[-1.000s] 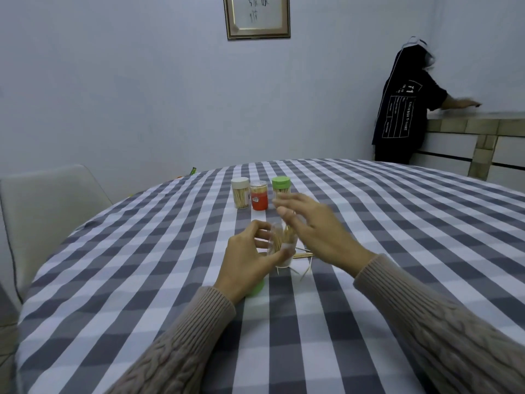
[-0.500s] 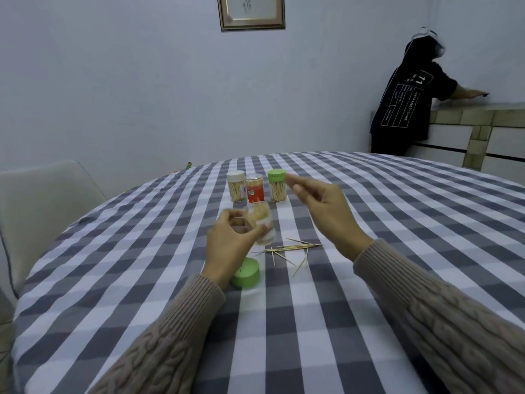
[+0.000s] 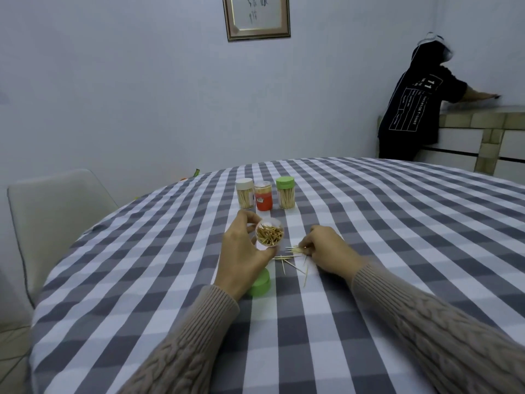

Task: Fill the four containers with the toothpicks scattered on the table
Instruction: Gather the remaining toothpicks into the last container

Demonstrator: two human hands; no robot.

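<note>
Left hand (image 3: 241,251) clasps open container (image 3: 269,232), mouth tilted toward camera.
Right hand (image 3: 326,248) fingertips pinch loose toothpicks (image 3: 292,258) on the table (image 3: 397,237); open cloth rightward.

We see an open clear container (image 3: 269,232), tilted mouth toward us, partly full of toothpicks; three capped containers (image 3: 265,195) stand beyond; loose toothpicks (image 3: 292,258) lie scattered beside.

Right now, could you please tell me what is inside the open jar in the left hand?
The open jar, tilted toward the camera in the left hand, holds a loose bunch of toothpicks. The bottom of the jar is hidden behind them.
</note>
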